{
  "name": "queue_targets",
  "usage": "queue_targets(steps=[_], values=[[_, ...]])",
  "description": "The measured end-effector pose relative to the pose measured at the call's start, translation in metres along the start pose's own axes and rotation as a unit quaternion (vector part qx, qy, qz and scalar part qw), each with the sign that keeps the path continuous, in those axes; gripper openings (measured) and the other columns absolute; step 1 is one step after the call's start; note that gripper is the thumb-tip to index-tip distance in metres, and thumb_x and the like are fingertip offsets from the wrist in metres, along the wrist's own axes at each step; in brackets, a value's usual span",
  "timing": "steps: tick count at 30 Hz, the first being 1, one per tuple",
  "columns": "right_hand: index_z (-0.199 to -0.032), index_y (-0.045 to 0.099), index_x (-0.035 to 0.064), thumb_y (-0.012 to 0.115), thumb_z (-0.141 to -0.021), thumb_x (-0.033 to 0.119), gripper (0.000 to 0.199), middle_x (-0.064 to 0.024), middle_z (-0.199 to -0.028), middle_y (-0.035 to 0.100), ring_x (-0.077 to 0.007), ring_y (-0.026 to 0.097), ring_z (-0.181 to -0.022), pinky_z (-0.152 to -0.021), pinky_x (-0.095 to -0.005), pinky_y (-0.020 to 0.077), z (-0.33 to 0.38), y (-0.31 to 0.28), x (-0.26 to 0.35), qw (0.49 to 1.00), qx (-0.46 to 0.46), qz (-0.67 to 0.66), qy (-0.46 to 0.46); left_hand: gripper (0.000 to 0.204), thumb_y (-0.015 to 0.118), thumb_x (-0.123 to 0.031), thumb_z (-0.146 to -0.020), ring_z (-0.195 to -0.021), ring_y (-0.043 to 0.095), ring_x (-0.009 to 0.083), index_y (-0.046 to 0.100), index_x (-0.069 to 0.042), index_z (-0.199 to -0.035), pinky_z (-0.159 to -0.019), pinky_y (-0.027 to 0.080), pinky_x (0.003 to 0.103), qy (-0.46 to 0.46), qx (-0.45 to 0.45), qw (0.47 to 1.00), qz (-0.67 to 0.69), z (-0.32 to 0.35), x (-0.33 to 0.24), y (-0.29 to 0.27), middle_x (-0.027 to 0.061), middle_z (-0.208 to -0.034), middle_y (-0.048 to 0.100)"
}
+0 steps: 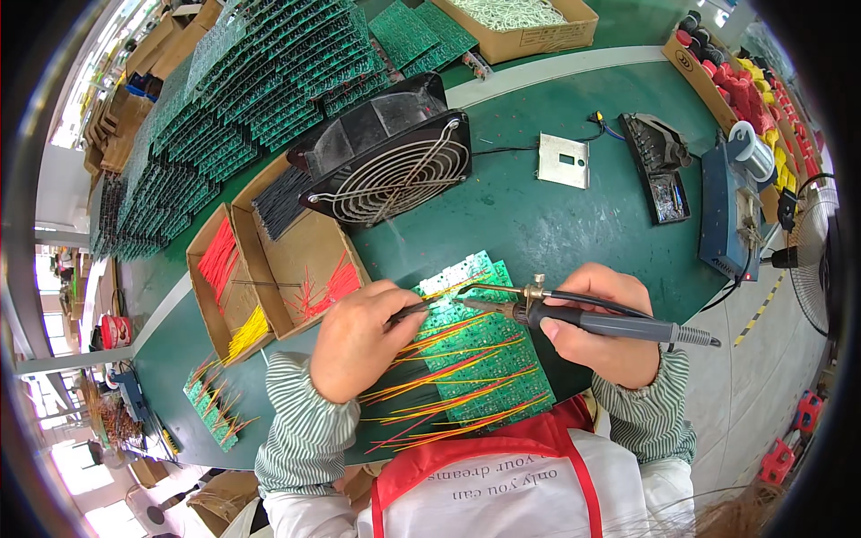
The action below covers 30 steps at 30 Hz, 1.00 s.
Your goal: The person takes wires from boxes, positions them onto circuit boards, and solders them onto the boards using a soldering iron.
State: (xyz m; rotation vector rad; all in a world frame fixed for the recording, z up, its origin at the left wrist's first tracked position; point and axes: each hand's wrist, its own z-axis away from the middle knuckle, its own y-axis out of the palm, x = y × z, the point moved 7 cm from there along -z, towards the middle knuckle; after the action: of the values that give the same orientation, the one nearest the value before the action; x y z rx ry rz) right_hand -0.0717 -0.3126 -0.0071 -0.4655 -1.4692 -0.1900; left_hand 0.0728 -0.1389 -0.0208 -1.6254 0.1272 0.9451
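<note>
My right hand (pixel 605 327) grips a soldering iron (pixel 619 325) with a grey and black handle and a thin feed tube along it. Its tip points left, over the upper part of a green circuit board panel (pixel 475 359). Rows of red, yellow and black wires (pixel 457 384) stick out from the panel toward the lower left. Closed at the panel's upper left edge, my left hand (pixel 363 336) pinches a dark, thin bundle (pixel 410 311) that looks like black wires. My fingers cover most of that bundle.
Left of the panel is a divided cardboard box (pixel 260 278) of red, yellow and black wires. Behind it stands a black fan (pixel 390 161), near stacked circuit boards (pixel 269 81). At right are a blue soldering station (pixel 728 211) with a solder spool (pixel 752 151) and an iron stand (pixel 659 166).
</note>
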Motion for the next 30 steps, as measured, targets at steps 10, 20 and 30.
queue_targets(steps=[10,20,30], values=[[-0.081,0.061,-0.0002,0.071,-0.072,0.009,0.016,-0.0032,-0.07,0.062,-0.0058,0.055,-0.063,-0.057,-0.0221,0.0444,0.006,-0.011,-0.006,1.0,-0.016,-0.003,0.007,0.01,0.066,-0.007,-0.079,-0.069,0.061,0.0277,0.065,-0.002,-0.087,-0.06,0.049,0.035,0.044,-0.099,0.991,-0.081,-0.002,-0.027,-0.033,0.0105,-0.08,0.059],[-0.081,0.06,0.0002,0.071,-0.072,0.007,0.015,-0.0018,-0.07,0.06,-0.0042,0.054,-0.064,-0.058,-0.0214,0.044,0.003,-0.013,-0.008,1.0,-0.02,-0.007,0.007,0.013,0.069,-0.009,-0.077,-0.063,0.057,0.0241,0.062,0.001,-0.083,-0.057,0.045,0.032,0.012,-0.008,1.0,-0.009,-0.021,-0.014,0.018,0.0107,-0.075,0.057],[-0.08,0.06,0.0001,0.071,-0.072,0.007,0.016,-0.0023,-0.069,0.061,-0.0045,0.055,-0.063,-0.057,-0.0216,0.0448,0.0,-0.011,-0.01,1.0,-0.011,-0.01,0.023,0.015,0.067,-0.014,-0.079,-0.066,0.058,0.0303,0.064,-0.001,-0.085,-0.059,0.046,0.038,-0.01,0.014,1.0,0.004,-0.025,-0.012,0.019,0.0124,-0.077,0.057]])
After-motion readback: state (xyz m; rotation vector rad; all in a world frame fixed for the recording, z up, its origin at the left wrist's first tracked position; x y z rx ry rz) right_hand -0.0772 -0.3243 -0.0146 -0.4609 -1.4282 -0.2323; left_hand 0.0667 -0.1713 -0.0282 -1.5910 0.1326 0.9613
